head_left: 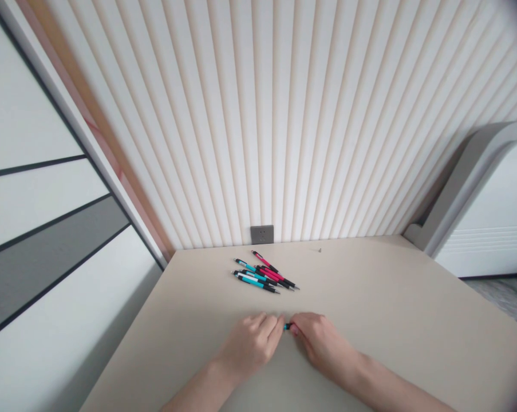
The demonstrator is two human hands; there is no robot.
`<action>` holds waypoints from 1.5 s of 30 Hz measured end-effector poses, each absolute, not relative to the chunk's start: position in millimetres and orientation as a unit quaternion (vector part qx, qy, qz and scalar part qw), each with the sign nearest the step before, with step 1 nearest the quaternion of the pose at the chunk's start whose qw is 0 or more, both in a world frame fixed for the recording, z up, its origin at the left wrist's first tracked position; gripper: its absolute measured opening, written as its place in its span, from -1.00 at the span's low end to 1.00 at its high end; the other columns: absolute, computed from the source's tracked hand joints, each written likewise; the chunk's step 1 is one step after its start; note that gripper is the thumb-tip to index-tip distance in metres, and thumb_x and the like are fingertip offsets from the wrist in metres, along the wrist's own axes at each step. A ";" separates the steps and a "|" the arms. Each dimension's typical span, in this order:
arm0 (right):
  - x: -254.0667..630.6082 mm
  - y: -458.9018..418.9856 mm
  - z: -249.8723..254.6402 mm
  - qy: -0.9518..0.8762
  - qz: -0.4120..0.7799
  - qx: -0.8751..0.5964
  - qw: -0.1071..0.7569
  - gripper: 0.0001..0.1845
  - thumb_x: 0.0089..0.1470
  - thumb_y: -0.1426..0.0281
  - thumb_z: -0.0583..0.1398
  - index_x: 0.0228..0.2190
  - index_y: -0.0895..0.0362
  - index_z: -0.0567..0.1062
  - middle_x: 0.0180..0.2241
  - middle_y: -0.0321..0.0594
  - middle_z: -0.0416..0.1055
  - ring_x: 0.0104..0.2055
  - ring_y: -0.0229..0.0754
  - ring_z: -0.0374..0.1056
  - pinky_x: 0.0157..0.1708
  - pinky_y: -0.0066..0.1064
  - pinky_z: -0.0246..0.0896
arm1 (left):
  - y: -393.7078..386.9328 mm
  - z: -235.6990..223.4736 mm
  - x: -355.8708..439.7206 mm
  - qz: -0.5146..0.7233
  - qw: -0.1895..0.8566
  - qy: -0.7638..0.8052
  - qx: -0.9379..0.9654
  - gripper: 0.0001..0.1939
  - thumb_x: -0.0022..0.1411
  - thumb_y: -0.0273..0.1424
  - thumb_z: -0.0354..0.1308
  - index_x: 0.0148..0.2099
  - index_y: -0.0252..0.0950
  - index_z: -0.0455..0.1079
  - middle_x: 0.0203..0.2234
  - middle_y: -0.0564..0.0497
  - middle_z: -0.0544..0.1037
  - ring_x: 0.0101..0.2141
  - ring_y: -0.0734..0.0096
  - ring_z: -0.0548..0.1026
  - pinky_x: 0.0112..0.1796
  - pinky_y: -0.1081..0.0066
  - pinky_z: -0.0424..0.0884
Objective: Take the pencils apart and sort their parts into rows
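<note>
Fingertips of left hand (pixel 249 345) and right hand (pixel 320 343) pinch small teal-and-black piece (pixel 288 327), mostly hidden between them; both hands curled closed, low over beige counter (pixel 382 309). Loose heap of teal and pink pens (pixel 262 273) lies well apart from hands, just below gray wall socket (pixel 262 234) on ribbed cream wall panel (pixel 327 114).

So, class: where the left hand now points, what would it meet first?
The left hand meets the small teal-and-black pen end at its fingertips first, though depth is unclear.
</note>
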State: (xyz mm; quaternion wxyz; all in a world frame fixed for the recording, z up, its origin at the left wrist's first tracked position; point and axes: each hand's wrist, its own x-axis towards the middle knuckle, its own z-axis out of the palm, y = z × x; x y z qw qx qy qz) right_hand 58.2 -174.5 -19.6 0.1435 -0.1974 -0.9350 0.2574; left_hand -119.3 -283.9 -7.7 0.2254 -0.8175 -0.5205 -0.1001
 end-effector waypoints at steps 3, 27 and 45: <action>57.4 -176.2 -22.8 -0.953 0.192 -0.179 0.149 -0.73 0.26 0.54 0.01 -0.45 0.11 0.37 -0.45 -0.23 0.45 -0.44 -0.18 0.35 -0.41 -0.39 0.10 | -284.5 -12.7 -118.9 -0.115 0.164 -0.553 -0.809 -0.75 0.36 -0.60 -0.05 0.00 -0.39 0.39 -0.43 -0.01 0.51 -0.46 0.35 0.53 -0.52 0.42 0.39; 56.6 -165.3 -17.8 -0.923 0.281 -0.166 0.204 -0.85 0.26 0.30 0.13 -0.15 0.08 0.36 -0.26 -0.20 0.44 -0.21 -0.13 0.35 -0.16 -0.30 0.25 | -281.8 -17.8 -132.2 -0.142 0.130 -0.598 -0.778 -0.84 0.41 -0.48 -0.03 -0.05 -0.28 0.35 -0.45 0.07 0.48 -0.47 0.35 0.52 -0.52 0.41 0.36; 58.0 -162.4 -19.2 -0.899 0.352 -0.180 0.189 -0.85 0.26 0.36 0.09 -0.16 0.07 0.42 -0.25 -0.19 0.45 -0.21 -0.14 0.37 -0.17 -0.30 0.28 | -282.0 -14.4 -129.0 -0.118 0.121 -0.617 -0.769 -0.87 0.40 -0.48 0.01 -0.08 -0.27 0.36 -0.44 0.08 0.48 -0.46 0.37 0.53 -0.51 0.43 0.35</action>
